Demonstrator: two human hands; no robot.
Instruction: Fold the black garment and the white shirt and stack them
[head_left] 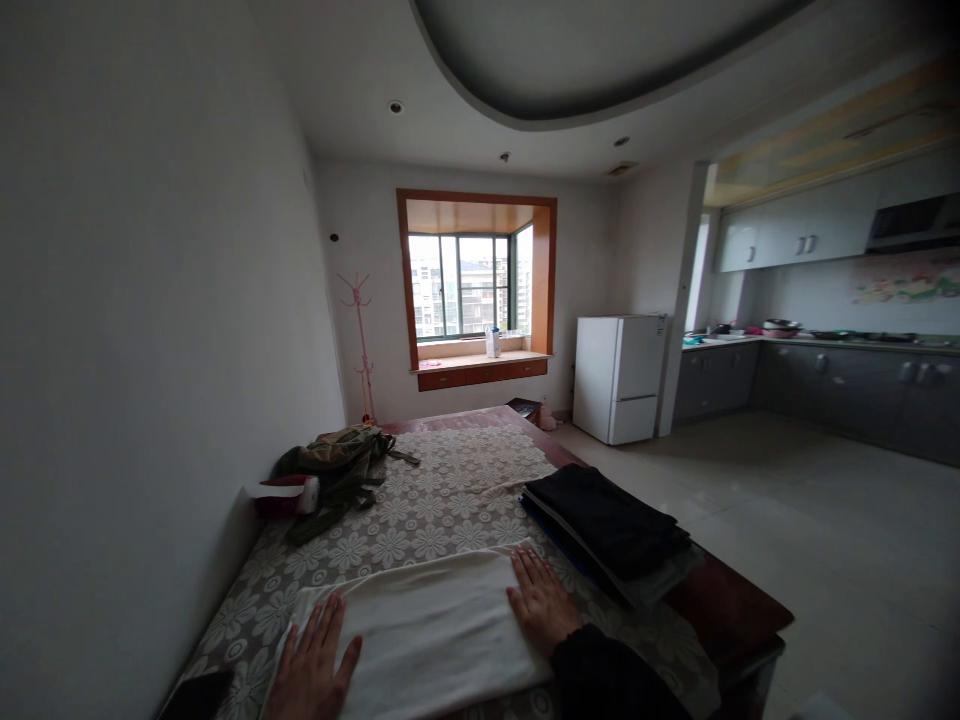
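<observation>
A folded white cloth (431, 632), perhaps a garment, lies flat on the lace tablecloth (431, 500) in front of me. My left hand (313, 660) rests on its left edge, palm down, with the fingers stretched out and the thumb apart. On the far right part of the cloth lies my right hand (541, 600), also flat and open, its wrist in a dark sleeve. Neither hand grips anything. Just beyond my right hand is a stack of folded dark clothes (607, 520), black on top with blue and grey layers below.
A green backpack (337, 465) and a dark red box (281, 497) sit by the wall on the left. The wooden table (739, 600) shows its edge at right. Farther off stand a white fridge (619, 380), a pink coat stand (363, 345) and kitchen cabinets (840, 390).
</observation>
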